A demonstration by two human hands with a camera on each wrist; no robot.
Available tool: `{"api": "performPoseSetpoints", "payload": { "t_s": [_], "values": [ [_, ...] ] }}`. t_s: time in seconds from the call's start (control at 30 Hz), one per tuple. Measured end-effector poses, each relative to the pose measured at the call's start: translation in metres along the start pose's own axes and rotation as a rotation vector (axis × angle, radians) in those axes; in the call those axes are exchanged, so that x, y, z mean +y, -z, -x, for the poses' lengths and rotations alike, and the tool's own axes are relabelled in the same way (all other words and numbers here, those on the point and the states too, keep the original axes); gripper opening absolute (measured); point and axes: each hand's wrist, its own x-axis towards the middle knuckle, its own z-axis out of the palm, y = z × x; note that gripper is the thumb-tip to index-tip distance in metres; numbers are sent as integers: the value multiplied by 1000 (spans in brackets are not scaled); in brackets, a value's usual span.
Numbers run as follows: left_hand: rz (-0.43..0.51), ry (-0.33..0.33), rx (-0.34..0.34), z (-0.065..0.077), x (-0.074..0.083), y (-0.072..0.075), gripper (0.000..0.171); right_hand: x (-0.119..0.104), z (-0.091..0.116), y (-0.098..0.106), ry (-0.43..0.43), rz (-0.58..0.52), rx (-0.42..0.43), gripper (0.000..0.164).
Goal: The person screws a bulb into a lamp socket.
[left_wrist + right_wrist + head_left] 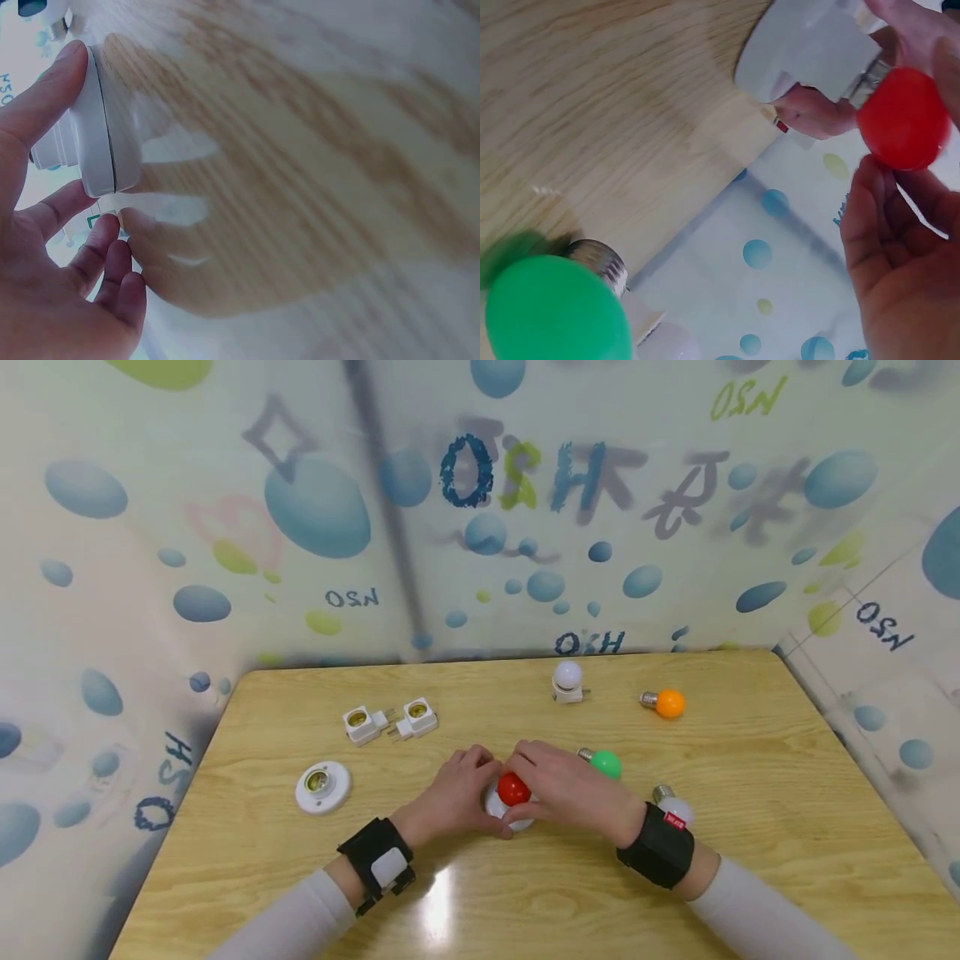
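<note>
Near the middle of the table, my left hand (456, 795) grips a round white lamp holder (91, 135) by its rim, thumb on one side and fingers on the other. My right hand (573, 787) pinches a red bulb (513, 789) between thumb and fingers. In the right wrist view the bulb's metal screw base shows at the mouth of the lamp holder (810, 45); how deep it sits cannot be told. Just beyond my right hand lies a green bulb (606, 765) on its side. A white bulb (678, 810) lies by the right wrist, partly hidden by its strap.
Another round lamp holder (322, 787) stands at the left. Behind it are two plug-in sockets, one on the left (362, 725) and one beside it (418, 718). Farther back are a white bulb (567, 675) in a plug-in socket and an orange bulb (670, 703). A patterned curtain borders the table.
</note>
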Motion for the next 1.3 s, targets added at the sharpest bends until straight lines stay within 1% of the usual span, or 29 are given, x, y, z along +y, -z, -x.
{"api": "performPoseSetpoints", "payload": {
  "t_s": [0.1,0.17,0.27,0.33,0.4,0.5,0.63,0.73,0.9,1.1,1.3],
  "values": [
    [-3,1,0,0,0,-1,75,-1,-1,-4,-11,58,25,60],
    [-9,0,4,0,1,-1,73,-1,-2,-5,-22,77,30,64],
    [-25,-14,15,-1,1,-3,69,-1,-1,-5,-58,78,7,77],
    [-37,-24,22,-1,2,-3,67,-1,0,-3,-83,65,-24,87],
    [-39,-31,29,-1,2,-3,66,0,2,1,-93,48,-53,95],
    [-26,-23,33,0,2,-2,72,2,5,10,-46,8,-77,89],
    [-14,-24,32,1,1,0,83,4,7,18,78,-29,-97,74],
    [-15,-34,28,1,1,0,85,4,9,20,127,-37,-119,64],
    [-22,-28,20,1,1,-1,88,5,12,19,122,-60,-140,51],
    [-18,-15,13,1,2,-1,86,7,14,15,113,-99,-132,46],
    [-22,-10,14,2,3,-1,83,7,15,10,89,-135,-115,45]
  ]
}}
